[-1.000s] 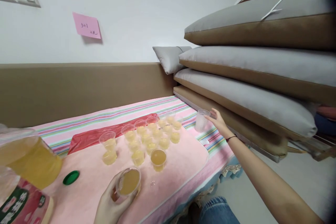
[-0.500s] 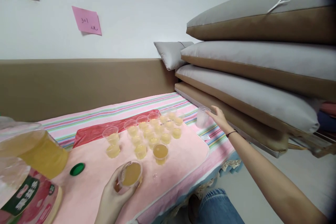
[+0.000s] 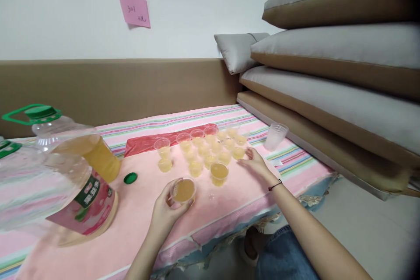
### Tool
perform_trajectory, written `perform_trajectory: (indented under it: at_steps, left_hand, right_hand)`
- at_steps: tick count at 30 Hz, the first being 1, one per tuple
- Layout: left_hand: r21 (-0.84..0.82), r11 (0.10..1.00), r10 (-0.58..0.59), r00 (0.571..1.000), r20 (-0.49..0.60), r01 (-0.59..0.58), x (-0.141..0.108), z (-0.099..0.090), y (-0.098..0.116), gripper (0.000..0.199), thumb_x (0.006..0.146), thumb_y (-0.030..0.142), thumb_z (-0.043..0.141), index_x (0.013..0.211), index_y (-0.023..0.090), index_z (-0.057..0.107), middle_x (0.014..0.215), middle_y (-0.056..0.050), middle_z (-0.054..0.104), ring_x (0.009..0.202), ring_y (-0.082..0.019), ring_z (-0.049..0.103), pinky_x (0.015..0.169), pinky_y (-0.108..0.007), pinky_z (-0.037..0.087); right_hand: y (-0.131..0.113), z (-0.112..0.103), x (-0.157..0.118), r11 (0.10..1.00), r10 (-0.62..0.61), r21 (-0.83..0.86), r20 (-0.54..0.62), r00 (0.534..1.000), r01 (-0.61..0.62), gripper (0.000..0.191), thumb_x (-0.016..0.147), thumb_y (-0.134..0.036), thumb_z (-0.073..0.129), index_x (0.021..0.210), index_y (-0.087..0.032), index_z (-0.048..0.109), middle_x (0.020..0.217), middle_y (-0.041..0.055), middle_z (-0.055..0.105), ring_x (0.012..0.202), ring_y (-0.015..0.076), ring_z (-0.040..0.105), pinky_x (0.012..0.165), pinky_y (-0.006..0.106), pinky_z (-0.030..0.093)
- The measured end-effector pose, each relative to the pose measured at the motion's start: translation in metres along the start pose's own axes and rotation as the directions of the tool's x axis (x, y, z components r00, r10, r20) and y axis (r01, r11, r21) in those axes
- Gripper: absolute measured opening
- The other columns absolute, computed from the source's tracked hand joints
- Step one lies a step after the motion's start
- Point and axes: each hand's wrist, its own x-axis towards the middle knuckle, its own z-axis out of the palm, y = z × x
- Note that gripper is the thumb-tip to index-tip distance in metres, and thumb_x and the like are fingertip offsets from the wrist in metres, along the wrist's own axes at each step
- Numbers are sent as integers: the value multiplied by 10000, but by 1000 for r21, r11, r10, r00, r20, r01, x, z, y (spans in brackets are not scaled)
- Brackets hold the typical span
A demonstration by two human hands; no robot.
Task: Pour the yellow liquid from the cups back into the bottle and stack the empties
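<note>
My left hand [image 3: 169,208] is wrapped round a clear plastic cup of amber drink [image 3: 183,190] near the front of the pink mat [image 3: 131,223]. My right hand [image 3: 257,165] has its fingers apart beside the right end of a group of filled cups [image 3: 210,159], close to a cup of pale yellow drink [image 3: 239,153]; whether it touches that cup I cannot tell. A fuller amber cup [image 3: 219,174] stands at the front of the group. Two cups [image 3: 164,164] are a little apart on the left. The stack of unused cups [image 3: 276,136] leans at the right, away from both hands.
Large juice bottles [image 3: 95,210] stand at the left, near a green cap [image 3: 130,178]. Red plastic [image 3: 141,144] lies behind the cups. Thick cushions [image 3: 328,78] are piled at the right, and a brown backrest [image 3: 131,92] runs along the wall.
My right hand has moved left, from beside the stack of unused cups to the filled cups. My left hand still holds its cup. The view has shifted, showing more of the bottles.
</note>
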Motion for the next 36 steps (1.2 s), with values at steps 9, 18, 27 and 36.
perform_trajectory:
  at_steps: [9, 18, 27, 36]
  left_hand:
    - [-71, 997, -2, 1000, 29, 4, -1, 4, -6, 536, 591, 302, 766, 1088, 168, 615, 1164, -110, 695, 1108, -276, 660, 959, -406, 549]
    - [-104, 993, -35, 989, 140, 50, -6, 22, -4, 539, 575, 304, 799, 1053, 154, 600, 1116, -113, 695, 1078, -259, 662, 968, -402, 526]
    - [-148, 987, -26, 978, 207, 58, -2, 50, -8, 563, 562, 280, 825, 1062, 176, 588, 1102, -85, 691, 1025, -233, 675, 916, -380, 544]
    - [-153, 986, -35, 976, 216, 69, -4, 62, -4, 542, 562, 259, 814, 1040, 178, 570, 1046, -63, 699, 981, -215, 686, 868, -339, 555]
  right_hand:
    - [-2, 20, 2, 985, -7, 170, -65, 998, 18, 703, 501, -389, 838, 1121, -265, 532, 1246, 85, 607, 1178, 280, 591, 1025, 529, 466]
    - [-12, 19, 0, 981, -42, 178, -162, 986, 71, 625, 524, -398, 827, 1071, -259, 559, 1178, 61, 623, 1164, 259, 591, 1035, 543, 443]
    - [-40, 1, -18, 982, -134, 103, -216, 967, 160, 671, 569, -395, 827, 1156, -214, 559, 1243, 136, 622, 1153, 264, 591, 988, 489, 476]
    - [-51, -3, -28, 982, -146, 80, -254, 956, 171, 648, 577, -405, 827, 1136, -204, 567, 1240, 142, 627, 1135, 279, 605, 970, 495, 472]
